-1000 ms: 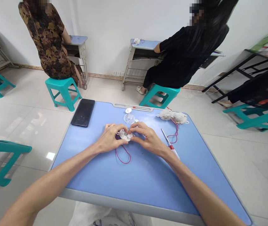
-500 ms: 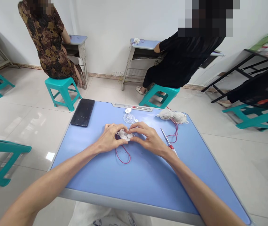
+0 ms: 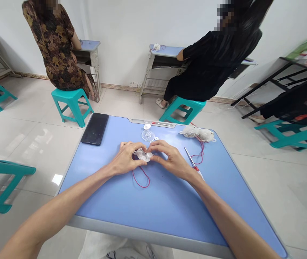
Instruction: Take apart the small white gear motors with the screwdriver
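Clock hours are taken from the white part (image 3: 143, 155), twelve being the far side.

Five teal stools (image 3: 72, 94) are in view, those by the left and right edges cut off. Two people (image 3: 56, 50) sit at the wall, their hands hidden. A third, at the right edge, is partly cut off.

One phone (image 3: 95, 129) lies at ten o'clock on the desk (image 3: 153, 212). The left hand (image 3: 125, 158) is half curled, thumb and fingertips gripping the white part's left end. The part is near the desk's middle, between the hands, largely covered by fingers; one red wire (image 3: 144, 186) loops out at six o'clock. At twelve are one clear disc (image 3: 148, 135) and two white discs (image 3: 147, 126), then a tray (image 3: 166, 125) holding one slim red-marked item. The right hand (image 3: 166, 154) is nearly closed, thumb and fingertips pinching the part's right end; a round white bit there may be separate, I cannot tell.

One pen (image 3: 190, 157) lies at three, its near end hidden by the forearm. Two white lumps (image 3: 206, 135) with red wires touch at two.
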### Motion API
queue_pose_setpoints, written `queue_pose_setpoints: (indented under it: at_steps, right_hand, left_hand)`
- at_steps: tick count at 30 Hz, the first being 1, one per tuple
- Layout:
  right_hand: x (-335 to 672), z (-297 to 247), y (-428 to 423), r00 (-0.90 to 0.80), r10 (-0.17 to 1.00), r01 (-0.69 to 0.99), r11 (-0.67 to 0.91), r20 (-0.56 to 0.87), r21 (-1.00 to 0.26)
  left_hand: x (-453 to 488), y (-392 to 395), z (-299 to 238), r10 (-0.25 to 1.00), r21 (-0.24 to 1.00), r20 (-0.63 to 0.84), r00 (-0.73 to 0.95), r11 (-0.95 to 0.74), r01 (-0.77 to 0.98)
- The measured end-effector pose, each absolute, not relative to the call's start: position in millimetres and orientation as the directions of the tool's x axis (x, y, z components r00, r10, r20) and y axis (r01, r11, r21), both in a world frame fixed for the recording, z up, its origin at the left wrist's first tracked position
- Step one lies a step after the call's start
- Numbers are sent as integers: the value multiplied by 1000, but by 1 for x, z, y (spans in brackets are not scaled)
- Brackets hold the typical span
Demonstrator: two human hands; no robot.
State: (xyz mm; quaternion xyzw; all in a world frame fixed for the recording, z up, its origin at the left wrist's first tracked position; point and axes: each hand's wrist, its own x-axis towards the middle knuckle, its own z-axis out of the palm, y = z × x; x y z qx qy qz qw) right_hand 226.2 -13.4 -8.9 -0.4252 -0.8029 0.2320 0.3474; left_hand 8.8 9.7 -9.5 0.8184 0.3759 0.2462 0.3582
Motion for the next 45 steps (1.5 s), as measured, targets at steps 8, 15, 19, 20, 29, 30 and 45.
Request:
queue_pose_setpoints:
  at_steps: [8, 15, 19, 20, 29, 30, 45]
  right_hand:
    - [228, -11, -12, -397, 843, 532, 533, 362, -658]
    - [227, -11, -14, -409, 834, 522, 547, 370, -654]
    - [235, -7, -15, -349, 848, 566, 529, 398, -632]
    - [239, -7, -15, -318, 854, 589, 519, 412, -620]
    - [269, -28, -15, -173, 853, 733, 446, 493, -514]
    - [269, -31, -16, -160, 854, 733, 438, 495, -520]
    - [262, -38, -18, -103, 904, 730, 353, 416, -585]
  left_hand:
    - [9, 10, -10, 795, 772, 130, 592, -456, 443]
    - [9, 10, -11, 791, 771, 145, 594, -467, 433]
    - [9, 10, -10, 789, 778, 149, 596, -466, 422]
    - [9, 10, -9, 789, 780, 146, 597, -464, 421]
    - [9, 11, -7, 798, 788, 119, 591, -438, 432]
    - [10, 11, -7, 796, 787, 117, 593, -439, 434]
    - [10, 10, -6, 804, 776, 121, 582, -443, 450]
